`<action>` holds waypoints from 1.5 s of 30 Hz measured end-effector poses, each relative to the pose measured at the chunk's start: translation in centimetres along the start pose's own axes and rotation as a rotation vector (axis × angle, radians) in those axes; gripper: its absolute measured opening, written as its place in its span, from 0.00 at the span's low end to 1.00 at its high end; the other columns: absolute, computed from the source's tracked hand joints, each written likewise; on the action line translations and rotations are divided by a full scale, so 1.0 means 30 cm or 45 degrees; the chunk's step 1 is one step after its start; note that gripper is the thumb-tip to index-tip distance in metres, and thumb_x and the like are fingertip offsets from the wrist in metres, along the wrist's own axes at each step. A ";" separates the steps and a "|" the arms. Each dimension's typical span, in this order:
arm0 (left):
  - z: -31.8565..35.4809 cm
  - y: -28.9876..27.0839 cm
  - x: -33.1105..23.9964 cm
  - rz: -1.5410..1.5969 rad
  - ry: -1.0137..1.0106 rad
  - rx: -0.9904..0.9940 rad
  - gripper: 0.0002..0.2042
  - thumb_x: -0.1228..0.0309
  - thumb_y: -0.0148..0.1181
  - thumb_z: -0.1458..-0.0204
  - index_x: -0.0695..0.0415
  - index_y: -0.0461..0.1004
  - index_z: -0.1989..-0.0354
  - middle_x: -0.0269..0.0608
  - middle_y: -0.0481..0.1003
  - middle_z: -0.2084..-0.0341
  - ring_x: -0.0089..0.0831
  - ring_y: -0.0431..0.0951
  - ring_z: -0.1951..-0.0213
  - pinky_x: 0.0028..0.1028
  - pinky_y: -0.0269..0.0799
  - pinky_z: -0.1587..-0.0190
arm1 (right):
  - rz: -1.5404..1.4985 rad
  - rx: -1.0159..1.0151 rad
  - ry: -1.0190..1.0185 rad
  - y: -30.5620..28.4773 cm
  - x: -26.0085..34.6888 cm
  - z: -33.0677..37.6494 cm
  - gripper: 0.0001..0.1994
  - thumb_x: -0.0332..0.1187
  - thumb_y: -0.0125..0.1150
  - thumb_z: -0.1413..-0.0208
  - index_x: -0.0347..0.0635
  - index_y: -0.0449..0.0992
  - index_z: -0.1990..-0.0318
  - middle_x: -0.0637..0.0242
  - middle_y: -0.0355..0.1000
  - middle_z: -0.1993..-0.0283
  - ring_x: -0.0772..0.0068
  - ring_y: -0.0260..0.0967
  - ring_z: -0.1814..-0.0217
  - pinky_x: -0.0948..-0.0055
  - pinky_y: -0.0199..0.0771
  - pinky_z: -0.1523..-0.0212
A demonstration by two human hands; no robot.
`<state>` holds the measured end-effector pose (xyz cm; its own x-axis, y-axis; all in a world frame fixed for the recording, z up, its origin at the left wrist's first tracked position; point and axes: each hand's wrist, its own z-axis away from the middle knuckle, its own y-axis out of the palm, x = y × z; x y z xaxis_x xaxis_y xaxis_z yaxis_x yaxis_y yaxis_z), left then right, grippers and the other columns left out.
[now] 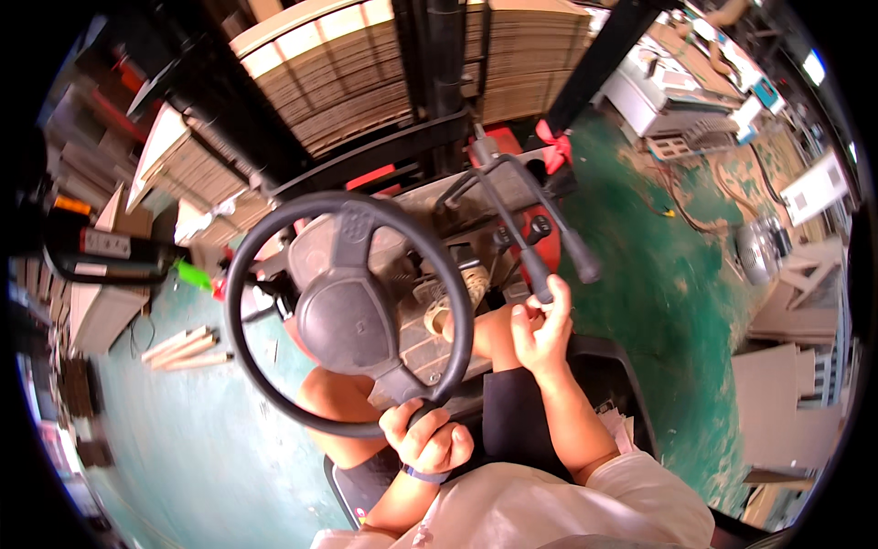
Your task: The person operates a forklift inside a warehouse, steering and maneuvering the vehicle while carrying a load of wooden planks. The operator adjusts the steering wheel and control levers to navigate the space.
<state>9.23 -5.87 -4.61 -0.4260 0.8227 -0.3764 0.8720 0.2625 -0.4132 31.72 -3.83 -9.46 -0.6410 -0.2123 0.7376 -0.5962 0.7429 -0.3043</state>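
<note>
1. The right hand (541, 331) sits at the lower end of a lever (512, 233), its fingers curled around the dark knob; the grip is loose-looking, thumb toward the person.
2. The lever's long axis runs from the hand up toward 11 o'clock, to its pivot on the red housing (540, 233). A second lever (558, 224) lies just beside it at 3 o'clock, its knob free of any hand, close to the right hand's fingertips.
3. The left hand (428, 441) is closed in a fist around the wheel (349, 311) at the rim's 5 o'clock point. The wheel's hub lies toward 11 o'clock from that hand.
4. The right hand is the nearer one to both levers; the left is well apart from them, with the wheel's rim between.
5. Count: two levers, one wheel, two hands, both occupied.
6. Ahead, at 12 o'clock, a mast (445, 73) rises before stacked boards (357, 82); the floor (668, 302) at 3 o'clock is green.
</note>
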 end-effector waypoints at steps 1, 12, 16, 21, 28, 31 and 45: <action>0.004 -0.004 -0.001 -0.010 -0.006 -0.002 0.06 0.71 0.62 0.54 0.52 0.70 0.78 0.35 0.78 0.68 0.47 0.73 0.56 0.44 0.69 0.51 | -0.075 -0.005 0.040 0.003 -0.017 0.017 0.37 0.23 0.62 0.41 0.35 0.50 0.27 0.66 0.68 0.69 0.77 0.63 0.70 0.74 0.68 0.67; -0.016 0.000 0.013 0.035 0.060 -0.112 0.07 0.70 0.70 0.58 0.51 0.75 0.75 0.33 0.80 0.65 0.46 0.78 0.59 0.40 0.67 0.58 | -0.090 0.000 0.030 -0.014 0.012 -0.007 0.36 0.20 0.57 0.41 0.34 0.49 0.26 0.69 0.65 0.75 0.76 0.60 0.74 0.75 0.62 0.68; -0.025 0.005 0.007 0.036 0.047 -0.110 0.07 0.70 0.70 0.59 0.50 0.76 0.75 0.33 0.80 0.64 0.45 0.78 0.58 0.40 0.67 0.58 | -0.060 0.009 0.039 -0.022 -0.001 -0.015 0.36 0.21 0.57 0.41 0.35 0.50 0.26 0.69 0.65 0.75 0.76 0.61 0.74 0.74 0.64 0.66; -0.024 0.014 0.009 0.042 0.035 -0.140 0.07 0.71 0.70 0.60 0.51 0.76 0.75 0.33 0.80 0.64 0.45 0.78 0.58 0.40 0.67 0.58 | -0.029 0.050 0.054 -0.031 0.012 -0.015 0.36 0.22 0.57 0.39 0.36 0.49 0.25 0.68 0.66 0.74 0.75 0.62 0.72 0.74 0.65 0.66; -0.029 -0.003 -0.002 0.047 -0.013 -0.079 0.05 0.71 0.69 0.58 0.52 0.78 0.73 0.34 0.80 0.66 0.46 0.78 0.58 0.40 0.68 0.57 | -0.070 -0.037 0.076 -0.035 0.002 -0.023 0.29 0.28 0.54 0.31 0.36 0.56 0.25 0.68 0.70 0.72 0.77 0.66 0.72 0.74 0.70 0.66; -0.032 -0.012 -0.007 0.060 -0.022 -0.025 0.05 0.72 0.68 0.55 0.52 0.76 0.74 0.35 0.79 0.66 0.47 0.76 0.59 0.41 0.70 0.56 | -0.044 -0.137 0.097 -0.010 0.013 -0.082 0.26 0.31 0.55 0.29 0.40 0.63 0.26 0.70 0.74 0.73 0.81 0.69 0.73 0.77 0.75 0.68; 0.019 0.005 -0.009 -0.012 -0.021 0.001 0.06 0.71 0.60 0.48 0.55 0.70 0.74 0.40 0.77 0.65 0.51 0.73 0.55 0.42 0.71 0.51 | -0.045 -0.109 -0.038 -0.006 0.083 -0.261 0.27 0.32 0.62 0.33 0.46 0.68 0.28 0.53 0.76 0.68 0.52 0.77 0.71 0.60 0.76 0.68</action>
<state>9.33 -6.34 -5.03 -0.4380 0.8117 -0.3864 0.8678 0.2696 -0.4175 34.01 0.46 -2.84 -0.6354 -0.2571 0.7281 -0.5760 0.7858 -0.2252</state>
